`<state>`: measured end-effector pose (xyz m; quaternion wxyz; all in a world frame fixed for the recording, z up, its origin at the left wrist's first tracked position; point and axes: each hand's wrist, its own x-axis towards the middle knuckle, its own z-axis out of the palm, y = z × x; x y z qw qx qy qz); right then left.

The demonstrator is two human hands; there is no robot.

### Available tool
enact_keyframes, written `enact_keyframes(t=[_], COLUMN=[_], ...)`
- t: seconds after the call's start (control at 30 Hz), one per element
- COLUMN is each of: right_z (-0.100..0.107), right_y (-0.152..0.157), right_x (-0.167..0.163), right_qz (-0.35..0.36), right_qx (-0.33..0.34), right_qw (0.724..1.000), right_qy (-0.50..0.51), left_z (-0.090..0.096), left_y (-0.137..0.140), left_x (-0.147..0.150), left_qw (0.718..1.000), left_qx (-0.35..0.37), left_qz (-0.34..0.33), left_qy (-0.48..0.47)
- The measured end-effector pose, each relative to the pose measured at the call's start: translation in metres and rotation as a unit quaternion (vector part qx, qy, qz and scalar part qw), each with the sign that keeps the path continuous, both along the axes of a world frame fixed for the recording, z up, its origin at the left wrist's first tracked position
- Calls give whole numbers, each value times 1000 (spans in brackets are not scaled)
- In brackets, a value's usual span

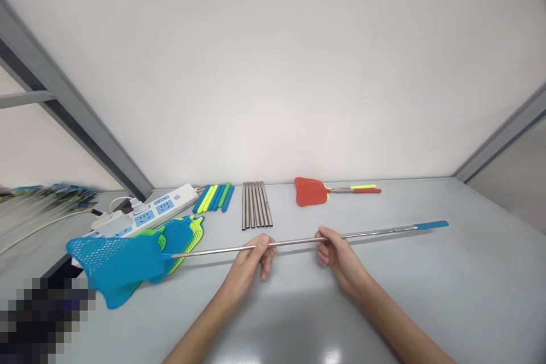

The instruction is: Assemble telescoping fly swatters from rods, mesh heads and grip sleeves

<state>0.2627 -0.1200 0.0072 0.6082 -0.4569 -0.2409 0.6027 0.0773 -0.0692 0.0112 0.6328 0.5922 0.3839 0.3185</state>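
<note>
Across the front of me stretches a fly swatter [294, 243] with an extended metal telescopic rod, a blue perforated head at the left and a blue grip at the right. My left hand [253, 256] pinches the rod left of its middle, thumb on top. Farther right, my right hand [336, 253] is closed on the same rod between thumb and fingers. The swatter's head overlaps a pile of blue and green swatter heads [183, 237] on the table. Behind my hands lie a row of metal tubes [256, 206] and several coloured grips [214, 198].
An orange-red fly swatter [311, 192] lies near the wall, over a yellow one. At the left are a white power strip [164, 205] with plugs and a heap of packaged items [51, 205]. Grey frame posts [77, 96] border the grey table [426, 284].
</note>
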Motion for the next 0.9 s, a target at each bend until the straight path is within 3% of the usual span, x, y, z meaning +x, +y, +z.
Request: enact_keyframes(t=[0.2, 0.47, 0.57, 0.77, 0.9], right_z=[3, 5, 9, 11, 12], right_y=[0, 3, 3, 2, 1], right_x=[6, 21, 20, 16, 17], right_qz=[21, -38, -42, -12, -4], right_qx=[-14, 26, 27, 34, 24], right_qw=[999, 996, 996, 996, 999], right_qy=[36, 76, 72, 79, 43], left_z=[12, 18, 16, 18, 19], left_y=[1, 14, 14, 8, 12], left_x=[-5, -18, -18, -13, -14], left_qw=[995, 954, 948, 958, 943], left_qx=[-41, -50, -54, -26, -10], left_qz=[11, 145, 166, 144, 206], left_qy=[-88, -259, -266, -246, -261])
